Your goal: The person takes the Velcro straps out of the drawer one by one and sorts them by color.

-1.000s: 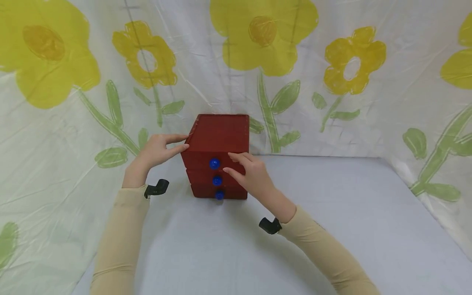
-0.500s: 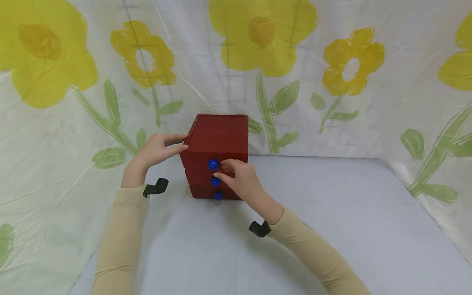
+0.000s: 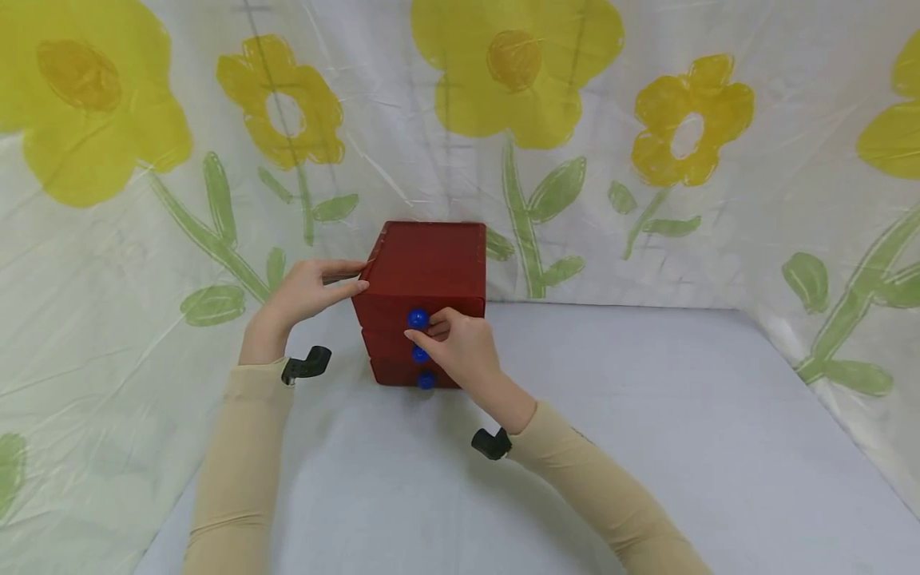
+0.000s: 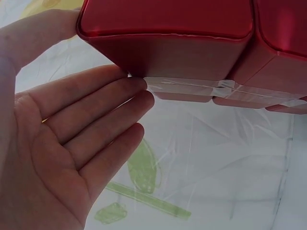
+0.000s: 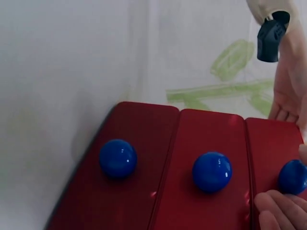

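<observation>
Cabinet (image 3: 434, 259), glossy dark red, box-shaped and three-tiered, stands upright on the smooth white tabletop (image 3: 647, 415), near a pale plastic curtain (image 3: 395, 120) printed with yellow flowers, as I see it from my head feed. Its front carries a column of shiny round blue knobs: a top knob (image 3: 418, 319), a middle knob (image 3: 420, 354) and a bottom knob (image 3: 426, 380). On the left wrist feed I make out a strip of clear tape (image 4: 192, 88) along its side.

I have the left hand (image 3: 298, 295) at the cabinet's upper left front corner, fingers straight and thumb spread wide of them. My right hand (image 3: 463, 343) is at the top knob, thumb and fingers narrowed on either side of it; I cannot tell whether they pinch it. Beige sleeves (image 3: 240, 463) cover both arms down to the wrists.
</observation>
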Action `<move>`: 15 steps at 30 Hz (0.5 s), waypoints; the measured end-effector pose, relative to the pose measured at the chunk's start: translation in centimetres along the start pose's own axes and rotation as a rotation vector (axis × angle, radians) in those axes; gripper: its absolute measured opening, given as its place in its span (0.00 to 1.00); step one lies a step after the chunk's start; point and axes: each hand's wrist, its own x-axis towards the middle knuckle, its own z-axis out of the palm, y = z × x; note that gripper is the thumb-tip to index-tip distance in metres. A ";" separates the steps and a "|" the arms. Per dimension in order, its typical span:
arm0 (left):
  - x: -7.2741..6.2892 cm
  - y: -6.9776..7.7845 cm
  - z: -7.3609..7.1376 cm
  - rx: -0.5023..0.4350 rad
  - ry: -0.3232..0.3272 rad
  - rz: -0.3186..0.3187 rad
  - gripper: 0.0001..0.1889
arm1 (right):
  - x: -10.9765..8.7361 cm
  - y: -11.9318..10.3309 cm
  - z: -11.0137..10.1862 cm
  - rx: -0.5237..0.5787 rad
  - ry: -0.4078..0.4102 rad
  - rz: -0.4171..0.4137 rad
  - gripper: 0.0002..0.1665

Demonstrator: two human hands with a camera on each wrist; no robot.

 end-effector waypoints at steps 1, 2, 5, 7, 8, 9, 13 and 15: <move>0.0 0.0 0.0 -0.001 0.001 0.003 0.32 | 0.0 0.0 0.1 -0.005 0.007 0.000 0.22; 0.0 0.1 0.0 -0.001 0.002 0.005 0.32 | 0.1 0.0 0.1 -0.012 0.013 0.000 0.21; 0.0 0.1 0.0 -0.003 0.005 0.006 0.32 | 0.3 0.0 0.3 -0.053 0.033 -0.013 0.21; 0.0 0.1 0.0 -0.005 0.004 0.003 0.32 | 0.3 0.0 0.4 -0.077 0.044 -0.026 0.21; 0.0 0.1 0.0 -0.006 0.003 0.002 0.32 | 0.4 0.0 0.4 -0.086 0.047 -0.030 0.21; 0.0 0.1 0.0 -0.007 0.002 0.001 0.32 | 0.4 0.0 0.4 -0.096 0.049 -0.034 0.22; -0.1 0.2 0.0 -0.010 -0.006 -0.006 0.32 | 0.6 0.0 0.5 -0.126 0.048 -0.043 0.22; -0.1 0.2 -0.1 -0.011 -0.009 -0.009 0.32 | 0.7 0.0 0.6 -0.135 0.047 -0.044 0.22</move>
